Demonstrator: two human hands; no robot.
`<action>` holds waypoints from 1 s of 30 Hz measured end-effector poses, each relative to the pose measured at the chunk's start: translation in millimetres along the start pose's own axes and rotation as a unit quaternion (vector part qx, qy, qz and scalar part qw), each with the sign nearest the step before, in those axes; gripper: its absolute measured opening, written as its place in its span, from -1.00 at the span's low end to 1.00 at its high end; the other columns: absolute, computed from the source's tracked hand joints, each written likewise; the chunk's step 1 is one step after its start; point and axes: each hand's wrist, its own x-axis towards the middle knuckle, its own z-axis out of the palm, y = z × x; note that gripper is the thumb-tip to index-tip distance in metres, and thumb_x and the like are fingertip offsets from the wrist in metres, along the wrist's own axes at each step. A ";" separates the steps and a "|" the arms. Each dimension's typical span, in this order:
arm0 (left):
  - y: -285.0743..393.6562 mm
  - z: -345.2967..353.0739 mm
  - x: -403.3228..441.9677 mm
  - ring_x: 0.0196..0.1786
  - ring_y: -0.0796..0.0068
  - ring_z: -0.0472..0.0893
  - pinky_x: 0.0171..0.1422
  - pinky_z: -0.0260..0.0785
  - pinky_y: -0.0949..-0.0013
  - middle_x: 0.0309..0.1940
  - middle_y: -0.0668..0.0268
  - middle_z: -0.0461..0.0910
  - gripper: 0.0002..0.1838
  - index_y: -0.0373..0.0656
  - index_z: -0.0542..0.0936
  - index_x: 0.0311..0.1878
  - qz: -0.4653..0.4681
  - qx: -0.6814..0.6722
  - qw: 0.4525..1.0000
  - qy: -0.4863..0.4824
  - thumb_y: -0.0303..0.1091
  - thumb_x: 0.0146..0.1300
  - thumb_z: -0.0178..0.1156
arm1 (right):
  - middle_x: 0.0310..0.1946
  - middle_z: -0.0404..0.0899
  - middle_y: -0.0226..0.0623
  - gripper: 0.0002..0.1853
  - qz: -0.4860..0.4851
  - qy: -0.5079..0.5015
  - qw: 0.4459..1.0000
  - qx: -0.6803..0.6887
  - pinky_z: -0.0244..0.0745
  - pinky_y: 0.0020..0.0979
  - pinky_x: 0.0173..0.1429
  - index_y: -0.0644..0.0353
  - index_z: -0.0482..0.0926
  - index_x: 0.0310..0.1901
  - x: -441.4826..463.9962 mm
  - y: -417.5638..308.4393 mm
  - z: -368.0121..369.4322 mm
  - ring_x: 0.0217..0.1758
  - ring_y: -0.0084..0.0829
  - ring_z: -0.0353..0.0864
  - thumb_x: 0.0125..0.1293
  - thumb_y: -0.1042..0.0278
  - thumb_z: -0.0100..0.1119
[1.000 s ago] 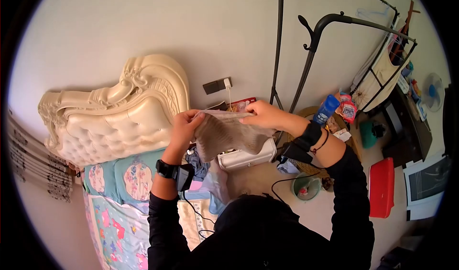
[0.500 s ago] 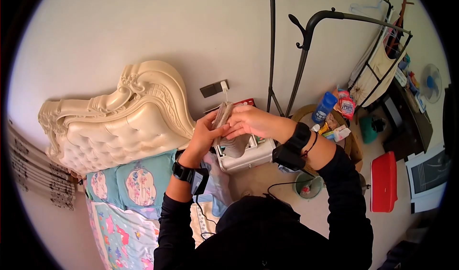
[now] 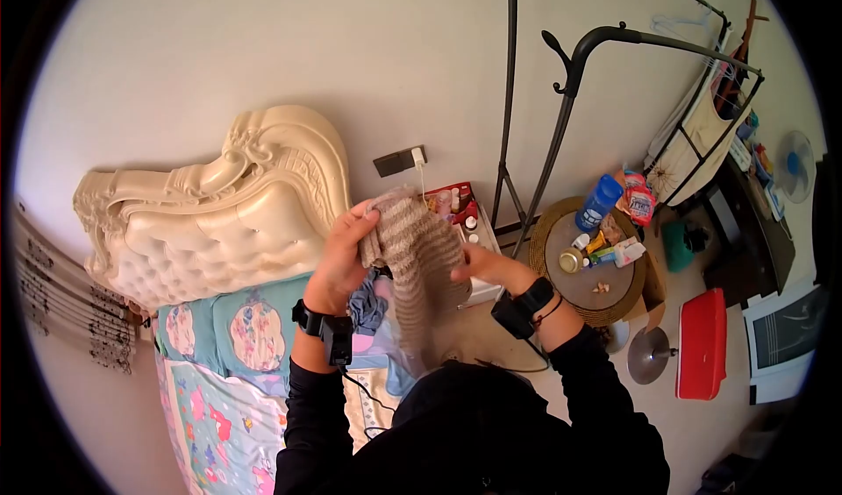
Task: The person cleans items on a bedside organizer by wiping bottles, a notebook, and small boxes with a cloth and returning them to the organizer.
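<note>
A beige-and-brown striped knit garment [image 3: 412, 254] hangs between my hands, its lower end drooping toward my body. Its exact kind cannot be made out. At its upper left edge, my left hand [image 3: 342, 248] grips the fabric with the thumb on top. On the opposite side, the fingers of my right hand [image 3: 484, 265] are closed at the garment's right edge, partly hidden by the cloth. Behind the garment, the white nightstand [image 3: 482, 295] is mostly covered, with a red box [image 3: 460, 199] and small bottles on it.
To the left is a bed with a cream tufted headboard [image 3: 219, 223], teal pillows [image 3: 259, 333] and a bunched blue-grey cloth [image 3: 367, 306]. A black clothes rack [image 3: 561, 127] stands at right. A round table [image 3: 548, 271] bears a blue bottle [image 3: 599, 204]; a red stool [image 3: 702, 344] is farther right.
The garment, bunched between both hands before, is now spread wider and hangs lower. My left hand has moved left and my right hand right and down, uncovering the round table.
</note>
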 end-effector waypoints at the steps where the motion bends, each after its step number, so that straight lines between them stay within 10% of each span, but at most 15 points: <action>1: 5.3 2.6 -1.8 -0.15 0.47 0.51 -0.02 0.34 0.44 -0.17 0.19 0.50 -0.66 -0.37 0.37 -0.04 0.010 -0.003 1.000 -0.002 -0.35 0.17 -0.01 | -0.05 0.41 -0.34 -0.40 0.056 -0.048 0.993 -0.092 0.24 -0.48 0.05 0.25 0.33 0.04 -6.5 -6.9 8.0 -0.01 -0.54 0.35 0.02 0.08 0.22; 5: 32.8 -2.9 -11.0 -0.09 0.44 0.48 0.01 0.32 0.42 -0.14 0.15 0.48 -0.65 -0.38 0.35 -0.01 0.076 0.028 0.997 0.008 -0.35 0.19 -0.07 | -0.07 0.42 -0.34 -0.48 0.187 -0.094 0.974 -0.085 0.25 -0.52 0.03 0.30 0.34 0.02 -13.9 -13.5 4.7 -0.05 -0.56 0.36 0.10 0.13 0.15; 17: -15.6 -109.7 -8.6 -0.26 0.48 0.51 -0.14 0.35 0.47 -0.30 0.24 0.53 -0.77 -0.32 0.44 -0.17 0.032 0.051 0.976 0.211 -0.41 0.18 -0.10 | -0.05 0.37 -0.31 -0.24 0.191 -0.151 0.968 0.061 0.24 -0.53 0.03 0.36 0.24 0.06 -14.0 -49.3 28.1 -0.01 -0.55 0.34 0.09 -0.24 -0.08; 20: -25.2 -124.5 -8.0 -0.49 0.66 0.43 -0.41 0.25 0.63 -0.50 0.41 0.49 -0.76 -0.27 0.46 -0.18 -0.040 0.240 0.953 0.182 -0.33 0.16 -0.03 | -0.04 0.37 -0.29 -0.23 0.171 -0.167 0.967 0.093 0.25 -0.51 0.05 0.32 0.21 0.09 -9.9 -43.8 31.2 0.00 -0.53 0.34 0.09 -0.27 -0.12; 23: -44.5 -96.8 -5.1 -0.25 0.58 0.46 -0.23 0.27 0.53 -0.29 0.29 0.52 -0.67 -0.30 0.42 -0.08 0.002 0.354 0.903 0.245 -0.31 0.14 0.01 | -0.04 0.36 -0.29 -0.25 0.160 -0.165 0.966 0.121 0.26 -0.48 0.06 0.30 0.20 0.09 -9.9 -44.3 33.0 0.00 -0.52 0.35 0.11 -0.26 -0.14; 30: -55.4 -53.3 -23.3 -0.07 0.52 0.43 0.06 0.22 0.47 -0.14 0.30 0.48 -0.69 -0.29 0.43 -0.05 -0.106 0.214 0.968 -0.076 -0.31 0.22 -0.06 | -0.06 0.37 -0.31 -0.33 0.124 -0.118 0.980 0.105 0.30 -0.47 0.02 0.30 0.19 0.09 -14.2 -34.3 21.3 -0.05 -0.54 0.38 0.18 -0.18 -0.18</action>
